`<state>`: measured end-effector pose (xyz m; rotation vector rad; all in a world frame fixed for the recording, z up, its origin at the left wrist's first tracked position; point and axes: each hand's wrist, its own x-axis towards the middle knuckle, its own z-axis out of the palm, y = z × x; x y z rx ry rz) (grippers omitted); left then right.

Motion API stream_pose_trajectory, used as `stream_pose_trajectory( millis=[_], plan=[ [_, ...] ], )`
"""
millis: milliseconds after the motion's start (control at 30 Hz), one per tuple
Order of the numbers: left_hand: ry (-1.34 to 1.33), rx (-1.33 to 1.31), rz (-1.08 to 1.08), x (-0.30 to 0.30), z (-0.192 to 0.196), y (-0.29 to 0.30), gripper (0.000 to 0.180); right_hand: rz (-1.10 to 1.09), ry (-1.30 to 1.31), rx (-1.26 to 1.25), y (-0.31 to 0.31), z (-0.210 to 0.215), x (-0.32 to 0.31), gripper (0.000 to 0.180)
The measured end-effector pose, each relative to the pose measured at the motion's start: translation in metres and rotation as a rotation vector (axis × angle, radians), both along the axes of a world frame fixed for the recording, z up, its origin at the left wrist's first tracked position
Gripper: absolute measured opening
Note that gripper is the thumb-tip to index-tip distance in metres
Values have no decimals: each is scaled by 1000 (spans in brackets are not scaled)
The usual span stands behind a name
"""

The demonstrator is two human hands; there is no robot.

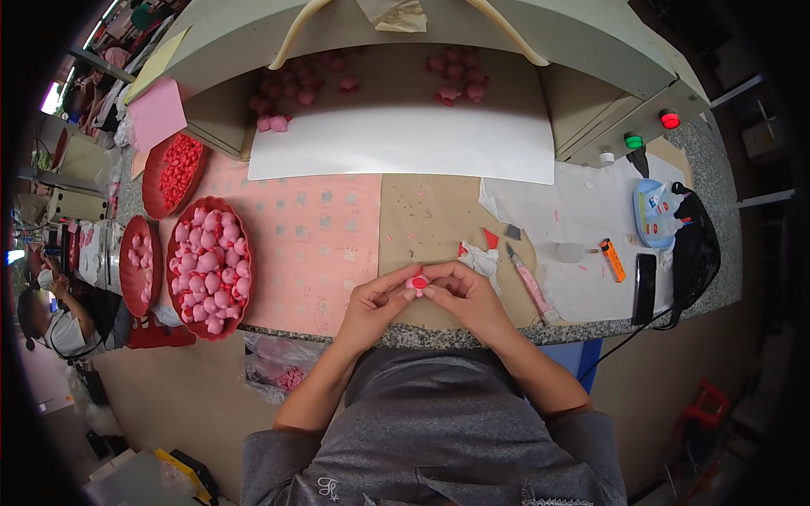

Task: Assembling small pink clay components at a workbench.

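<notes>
Between both hands, close to the table's front edge, is a small pink figure part (416, 293) with a red oval on the side facing up. My left hand (377, 302) pinches it from the left, thumb and fingertips on its edge. From the other side my right hand (461, 297) grips it the same way, thumb against the lower rim. Just beyond the right hand lie a crumpled white tissue (483, 263) and a red scrap (490, 239). A pen-like tool with a pink wrapped handle (531, 289) rests to the right.
Red bowls hold pink round parts (209, 268), more pink pieces (140, 261) and small red pieces (180, 169). Ahead stands a grey box-shaped machine (591, 76) with pink parts inside. At right are an orange lighter (612, 260), a phone (644, 288) and a blue tray (654, 211).
</notes>
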<state>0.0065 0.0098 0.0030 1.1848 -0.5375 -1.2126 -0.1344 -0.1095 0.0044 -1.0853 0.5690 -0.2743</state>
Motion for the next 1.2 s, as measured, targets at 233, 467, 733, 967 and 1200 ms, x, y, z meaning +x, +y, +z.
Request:
stream_pose_trajectory(
  millis=[233, 467, 733, 967, 1200],
  plan=[
    [-21, 14, 22, -2, -2, 1, 38, -25, 11, 14, 1, 3, 3, 25],
    [27, -12, 76, -4, -4, -2, 42, -29, -39, 8, 4, -1, 3, 27],
    [-44, -83, 55, -9, -7, -2, 47, -99, -28, -18, 8, 6, 0, 26],
    [-40, -134, 69, -8, -9, 1, 44, -437, 332, -941, -34, 35, -27, 15],
    [-9, -127, 91, -7, -8, 1, 46, -291, 490, -1465, -53, 26, -21, 20]
  ],
)
